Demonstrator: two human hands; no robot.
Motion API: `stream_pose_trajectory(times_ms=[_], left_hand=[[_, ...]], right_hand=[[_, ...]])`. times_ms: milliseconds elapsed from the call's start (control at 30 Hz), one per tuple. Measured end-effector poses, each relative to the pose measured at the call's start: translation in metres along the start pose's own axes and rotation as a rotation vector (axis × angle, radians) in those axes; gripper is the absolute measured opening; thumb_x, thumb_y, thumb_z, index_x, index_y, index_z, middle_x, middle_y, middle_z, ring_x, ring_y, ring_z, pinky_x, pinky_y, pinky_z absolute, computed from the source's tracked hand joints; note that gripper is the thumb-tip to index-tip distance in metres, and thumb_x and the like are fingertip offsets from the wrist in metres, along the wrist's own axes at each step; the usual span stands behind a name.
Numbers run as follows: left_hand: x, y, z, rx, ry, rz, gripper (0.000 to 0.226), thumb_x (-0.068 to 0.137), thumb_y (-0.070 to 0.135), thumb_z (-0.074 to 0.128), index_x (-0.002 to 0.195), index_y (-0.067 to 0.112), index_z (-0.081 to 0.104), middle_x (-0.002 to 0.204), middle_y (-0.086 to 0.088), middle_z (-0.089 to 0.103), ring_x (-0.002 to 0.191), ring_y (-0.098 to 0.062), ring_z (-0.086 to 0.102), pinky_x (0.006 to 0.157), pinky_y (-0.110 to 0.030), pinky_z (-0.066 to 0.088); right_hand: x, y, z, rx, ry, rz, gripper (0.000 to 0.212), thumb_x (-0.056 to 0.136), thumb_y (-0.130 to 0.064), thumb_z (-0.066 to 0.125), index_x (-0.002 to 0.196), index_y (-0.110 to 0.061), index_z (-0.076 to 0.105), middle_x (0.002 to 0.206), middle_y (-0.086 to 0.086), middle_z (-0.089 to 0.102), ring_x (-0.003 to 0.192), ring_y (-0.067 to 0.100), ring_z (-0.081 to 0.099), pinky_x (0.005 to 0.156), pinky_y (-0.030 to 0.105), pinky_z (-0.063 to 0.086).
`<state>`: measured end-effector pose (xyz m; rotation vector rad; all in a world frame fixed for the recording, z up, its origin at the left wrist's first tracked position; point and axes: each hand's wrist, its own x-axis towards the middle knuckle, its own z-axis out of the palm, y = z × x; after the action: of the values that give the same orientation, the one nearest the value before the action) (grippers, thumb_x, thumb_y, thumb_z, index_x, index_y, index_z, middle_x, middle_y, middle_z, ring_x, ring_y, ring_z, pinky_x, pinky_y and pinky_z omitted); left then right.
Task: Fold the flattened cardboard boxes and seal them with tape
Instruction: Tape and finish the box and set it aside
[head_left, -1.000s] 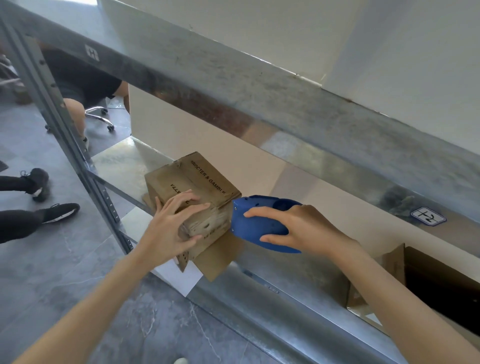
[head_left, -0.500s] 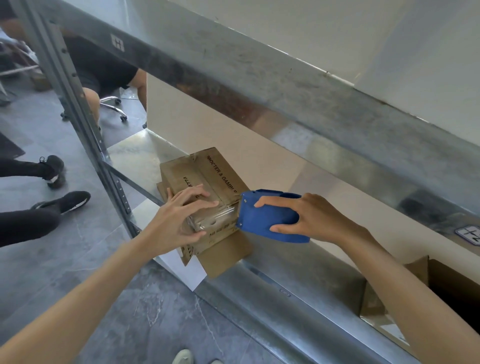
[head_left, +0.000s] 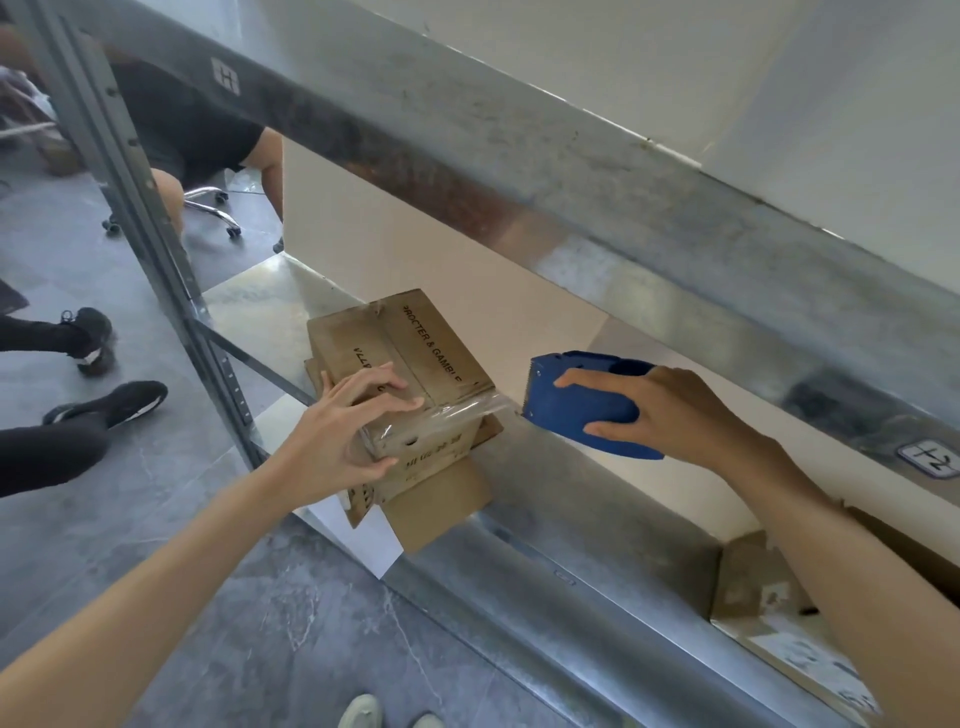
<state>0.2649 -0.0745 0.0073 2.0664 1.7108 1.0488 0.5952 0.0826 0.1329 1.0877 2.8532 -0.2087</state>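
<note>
I have the small cardboard box (head_left: 415, 395) sitting on the metal shelf (head_left: 545, 467), near the shelf's left end and by its front edge, with printed flaps facing up. My left hand (head_left: 343, 436) lies spread over the box's near left corner, fingers flat on the top and thumb down the front face, pressing rather than closing around it. My right hand (head_left: 670, 410) is wrapped around the blue tape dispenser (head_left: 582, 400), fingers curled over its body, just to the right of the box and a little apart from it. A strip of clear tape (head_left: 447, 415) stretches from the dispenser's toothed end across to the box's top front edge, where it lies under my left fingers. One loose flap (head_left: 441, 504) hangs out from under the box over the shelf's front lip. Further right of the box, an open cardboard carton (head_left: 753, 582) sits on the same shelf.
</note>
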Motion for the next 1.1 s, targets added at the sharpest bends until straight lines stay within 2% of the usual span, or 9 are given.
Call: stream_pose_trajectory(times_ms=[100, 167, 267, 367, 467, 767, 867, 1000, 1100], left_hand=[[-0.015, -0.007, -0.007, -0.006, 0.018, 0.026, 0.063, 0.071, 0.014, 0.089, 0.126, 0.029, 0.063, 0.142, 0.007, 0.046, 0.141, -0.018, 0.038, 0.102, -0.054, 0.047], [-0.021, -0.008, -0.008, -0.028, 0.026, 0.035, 0.062, 0.072, 0.013, 0.088, 0.126, 0.029, 0.062, 0.143, 0.007, 0.045, 0.144, -0.018, 0.036, 0.104, -0.049, 0.047], [-0.009, -0.003, -0.006, -0.049, 0.019, 0.004, 0.057, 0.074, 0.01, 0.086, 0.126, 0.021, 0.064, 0.141, 0.005, 0.046, 0.146, -0.019, 0.033, 0.108, -0.055, 0.042], [-0.006, -0.002, -0.008, -0.035, 0.001, 0.012, 0.06, 0.073, 0.011, 0.086, 0.128, 0.02, 0.063, 0.141, 0.004, 0.046, 0.147, -0.018, 0.031, 0.109, -0.056, 0.041], [-0.007, -0.004, -0.007, -0.025, 0.012, 0.0, 0.061, 0.073, 0.01, 0.086, 0.128, 0.02, 0.063, 0.14, 0.003, 0.047, 0.147, -0.019, 0.032, 0.109, -0.057, 0.04], [-0.003, -0.005, 0.002, 0.031, 0.103, 0.066, 0.067, 0.074, 0.012, 0.086, 0.135, 0.018, 0.059, 0.141, 0.006, 0.053, 0.152, -0.024, 0.019, 0.112, -0.068, 0.029], [-0.004, -0.003, 0.007, 0.114, 0.192, 0.098, 0.06, 0.072, 0.016, 0.088, 0.126, 0.016, 0.062, 0.143, 0.006, 0.053, 0.15, -0.024, 0.026, 0.117, -0.055, 0.032], [-0.013, -0.003, 0.008, 0.142, 0.262, 0.053, 0.053, 0.071, 0.027, 0.086, 0.118, 0.015, 0.064, 0.144, 0.002, 0.051, 0.145, -0.023, 0.034, 0.117, -0.018, 0.024], [-0.019, 0.0, 0.005, 0.132, 0.248, 0.048, 0.051, 0.077, 0.04, 0.076, 0.121, 0.016, 0.064, 0.145, 0.002, 0.049, 0.146, -0.022, 0.033, 0.115, -0.017, 0.025]], right_hand=[[0.001, 0.025, -0.005, 0.249, -0.049, 0.129, 0.063, 0.1, -0.004, 0.054, 0.154, -0.013, 0.024, 0.145, -0.001, 0.042, 0.124, 0.009, 0.044, 0.081, -0.003, 0.028], [-0.002, 0.032, -0.01, 0.285, -0.04, 0.08, 0.064, 0.098, 0.006, 0.051, 0.151, -0.004, 0.017, 0.146, -0.006, 0.027, 0.135, 0.006, 0.032, 0.082, -0.012, 0.019], [-0.004, 0.017, -0.005, 0.239, 0.019, 0.012, 0.061, 0.095, -0.011, 0.065, 0.149, -0.024, 0.04, 0.114, -0.019, 0.055, 0.088, -0.034, 0.043, 0.069, -0.01, 0.03], [-0.002, 0.003, 0.001, 0.059, 0.073, 0.029, 0.056, 0.092, -0.039, 0.067, 0.137, -0.06, 0.041, 0.072, -0.011, 0.061, 0.062, -0.002, 0.057, 0.056, 0.013, 0.045], [-0.004, 0.002, 0.005, 0.085, 0.113, 0.008, 0.058, 0.087, -0.049, 0.068, 0.129, -0.074, 0.036, 0.073, -0.008, 0.062, 0.055, 0.011, 0.054, 0.057, 0.03, 0.053], [-0.025, -0.042, -0.004, 0.246, 0.145, -0.124, 0.059, 0.08, -0.049, 0.07, 0.124, -0.074, 0.041, 0.055, 0.0, 0.049, 0.049, 0.016, 0.042, 0.05, 0.015, 0.035], [-0.03, -0.048, -0.001, 0.213, 0.115, -0.147, 0.062, 0.08, -0.051, 0.068, 0.125, -0.077, 0.034, 0.057, 0.003, 0.054, 0.052, 0.02, 0.046, 0.053, 0.019, 0.04], [-0.031, -0.049, 0.001, 0.205, 0.114, -0.13, 0.061, 0.079, -0.052, 0.067, 0.124, -0.077, 0.035, 0.056, 0.003, 0.053, 0.053, 0.021, 0.046, 0.053, 0.017, 0.039], [-0.031, -0.05, 0.002, 0.185, 0.103, -0.104, 0.062, 0.081, -0.049, 0.07, 0.126, -0.074, 0.036, 0.056, 0.003, 0.052, 0.053, 0.022, 0.045, 0.055, 0.019, 0.04]])
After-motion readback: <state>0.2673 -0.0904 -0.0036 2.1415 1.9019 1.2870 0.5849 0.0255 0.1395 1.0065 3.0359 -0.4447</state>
